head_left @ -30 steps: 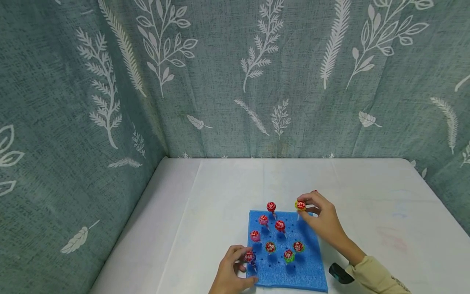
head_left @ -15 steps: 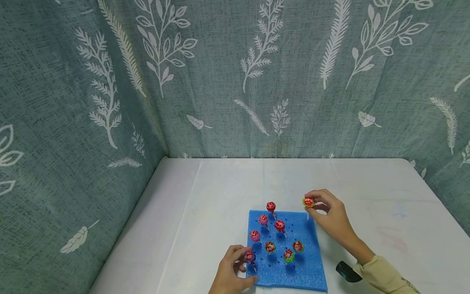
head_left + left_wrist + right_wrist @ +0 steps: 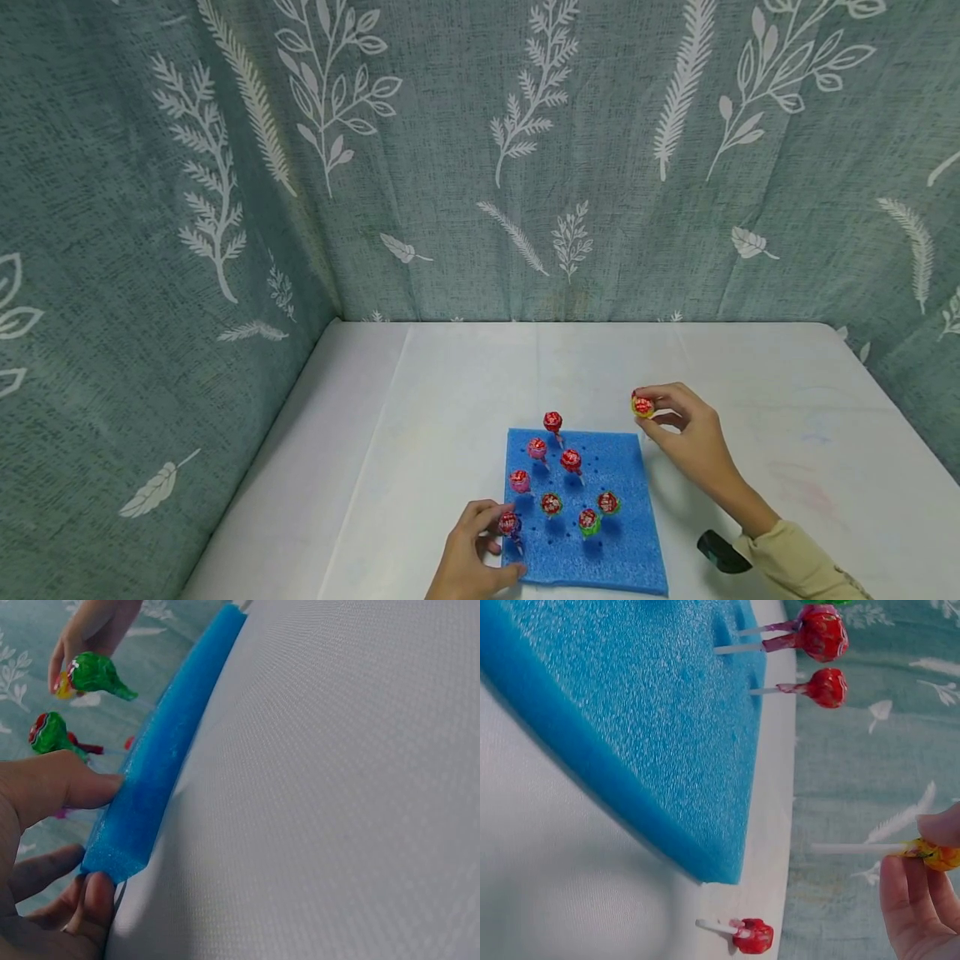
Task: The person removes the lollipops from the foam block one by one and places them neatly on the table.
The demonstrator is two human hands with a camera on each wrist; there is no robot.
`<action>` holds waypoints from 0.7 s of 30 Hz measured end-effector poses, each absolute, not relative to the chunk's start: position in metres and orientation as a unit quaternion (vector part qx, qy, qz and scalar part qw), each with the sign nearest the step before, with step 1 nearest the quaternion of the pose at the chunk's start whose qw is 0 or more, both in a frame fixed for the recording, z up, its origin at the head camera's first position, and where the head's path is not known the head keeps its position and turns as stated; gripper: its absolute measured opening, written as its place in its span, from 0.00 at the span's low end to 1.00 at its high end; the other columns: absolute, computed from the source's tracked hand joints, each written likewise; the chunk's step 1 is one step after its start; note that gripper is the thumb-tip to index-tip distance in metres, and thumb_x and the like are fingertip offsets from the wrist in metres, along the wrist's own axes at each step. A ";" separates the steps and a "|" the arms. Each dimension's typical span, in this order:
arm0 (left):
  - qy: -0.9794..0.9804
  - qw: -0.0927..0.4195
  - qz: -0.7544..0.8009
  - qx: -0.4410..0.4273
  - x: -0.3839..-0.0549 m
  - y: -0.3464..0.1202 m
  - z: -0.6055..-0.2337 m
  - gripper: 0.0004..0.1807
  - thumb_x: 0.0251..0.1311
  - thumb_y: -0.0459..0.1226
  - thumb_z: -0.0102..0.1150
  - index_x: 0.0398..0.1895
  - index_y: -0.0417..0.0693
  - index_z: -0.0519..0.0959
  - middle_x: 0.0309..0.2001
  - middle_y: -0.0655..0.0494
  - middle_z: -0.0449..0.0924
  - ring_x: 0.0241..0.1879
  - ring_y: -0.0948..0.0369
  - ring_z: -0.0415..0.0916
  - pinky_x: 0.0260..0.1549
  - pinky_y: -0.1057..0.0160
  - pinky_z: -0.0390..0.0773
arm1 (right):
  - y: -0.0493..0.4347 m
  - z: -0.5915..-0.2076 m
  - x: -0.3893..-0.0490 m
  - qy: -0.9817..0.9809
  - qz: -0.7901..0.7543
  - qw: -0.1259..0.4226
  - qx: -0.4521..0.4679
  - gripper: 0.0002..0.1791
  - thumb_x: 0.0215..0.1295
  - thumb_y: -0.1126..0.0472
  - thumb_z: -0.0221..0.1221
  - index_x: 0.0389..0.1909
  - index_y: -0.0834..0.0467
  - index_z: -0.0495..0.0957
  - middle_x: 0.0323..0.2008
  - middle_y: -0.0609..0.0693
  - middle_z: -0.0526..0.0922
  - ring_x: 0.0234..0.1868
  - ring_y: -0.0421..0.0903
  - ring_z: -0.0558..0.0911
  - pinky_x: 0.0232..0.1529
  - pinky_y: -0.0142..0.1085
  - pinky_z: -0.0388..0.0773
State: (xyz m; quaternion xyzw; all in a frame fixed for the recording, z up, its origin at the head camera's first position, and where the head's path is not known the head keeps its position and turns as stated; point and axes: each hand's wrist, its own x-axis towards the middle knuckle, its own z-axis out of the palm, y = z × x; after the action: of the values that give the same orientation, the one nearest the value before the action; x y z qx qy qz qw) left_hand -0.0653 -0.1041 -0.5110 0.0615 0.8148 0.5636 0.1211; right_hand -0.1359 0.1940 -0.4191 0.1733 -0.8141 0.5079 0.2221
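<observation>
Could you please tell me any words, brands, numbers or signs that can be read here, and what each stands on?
None can be read.
Yellow-and-red lollipop in the right hand: pale print, too small to read.
Lollipops standing in the blue foam block: pale print, too small to read.
White table: a reddish mark and a bluish mark, too faint to make out.

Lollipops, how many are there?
10: eight lollipops stand in the foam, a yellow lollipop is in the right hand, a red lollipop lies on the table. Others may be hidden.
</observation>
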 end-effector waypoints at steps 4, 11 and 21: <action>0.814 0.123 0.565 0.060 -0.065 -0.104 -0.511 0.36 0.36 0.34 0.76 0.56 0.43 0.76 0.49 0.52 0.66 0.38 0.58 0.68 0.35 0.69 0.73 | 0.196 -0.418 -0.136 -0.819 0.505 0.223 0.160 0.20 0.44 0.83 0.64 0.42 0.70 0.78 0.38 0.61 0.78 0.35 0.45 0.79 0.35 0.26 0.77; 0.814 0.132 0.563 0.055 -0.066 -0.105 -0.510 0.36 0.36 0.35 0.77 0.56 0.44 0.76 0.49 0.52 0.66 0.38 0.58 0.69 0.35 0.69 0.73 | 0.201 -0.416 -0.136 -0.838 0.481 0.219 0.135 0.18 0.47 0.80 0.65 0.42 0.69 0.78 0.37 0.59 0.78 0.35 0.46 0.78 0.37 0.25 0.76; 0.815 0.137 0.560 0.052 -0.067 -0.105 -0.509 0.36 0.37 0.35 0.77 0.56 0.44 0.76 0.50 0.51 0.66 0.38 0.58 0.69 0.34 0.69 0.73 | 0.211 -0.422 -0.143 -0.848 0.461 0.232 0.122 0.18 0.48 0.80 0.65 0.43 0.69 0.79 0.37 0.59 0.78 0.35 0.41 0.77 0.36 0.22 0.75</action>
State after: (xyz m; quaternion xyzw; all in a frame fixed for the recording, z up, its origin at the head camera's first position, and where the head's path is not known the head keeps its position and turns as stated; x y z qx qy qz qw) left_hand -0.0671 -0.1046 -0.5092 0.0524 0.8153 0.5602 0.1370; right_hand -0.1429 0.2112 -0.4217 0.1216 -0.8479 0.4609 0.2322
